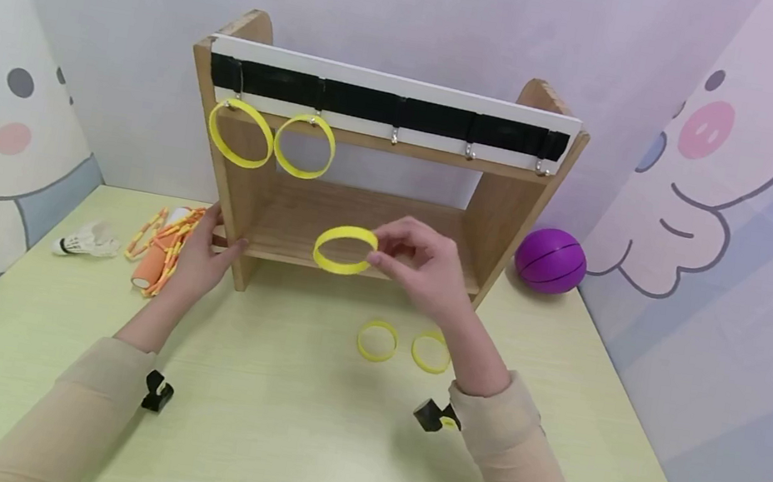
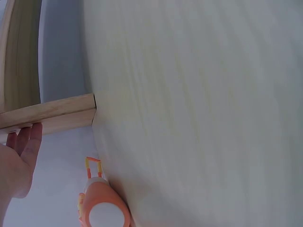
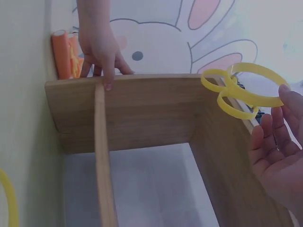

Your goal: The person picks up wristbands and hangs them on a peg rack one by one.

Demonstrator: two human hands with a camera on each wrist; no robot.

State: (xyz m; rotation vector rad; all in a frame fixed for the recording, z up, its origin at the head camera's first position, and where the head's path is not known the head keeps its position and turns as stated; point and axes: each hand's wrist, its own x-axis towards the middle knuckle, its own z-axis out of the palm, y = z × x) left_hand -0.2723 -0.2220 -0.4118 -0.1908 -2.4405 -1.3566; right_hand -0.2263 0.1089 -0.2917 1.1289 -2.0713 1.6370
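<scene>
My right hand [image 1: 428, 269] pinches a yellow ring [image 1: 342, 269] by its right side, between thumb and fingers, in front of the wooden shelf [image 1: 353, 257]. Two more rings hang on the first two hooks at the left: a left one [image 1: 235, 161] and a right one [image 1: 300, 173]. My left hand [image 1: 201, 262] grips the shelf's left side panel [image 3: 156, 79] low down, thumb at the front edge and fingers on the outer face. On the table under the right arm lie two other yellow rings, one [image 1: 374, 358] beside the other [image 1: 429, 368].
Three bare metal hooks, one of them near the middle [image 1: 394, 138], hang from the black-taped white strip [image 1: 436, 117]. Left of the shelf lie an orange-handled jump rope [image 1: 150, 268] and a shuttlecock [image 1: 86, 240]. A purple ball [image 1: 550, 261] sits at the right by the wall.
</scene>
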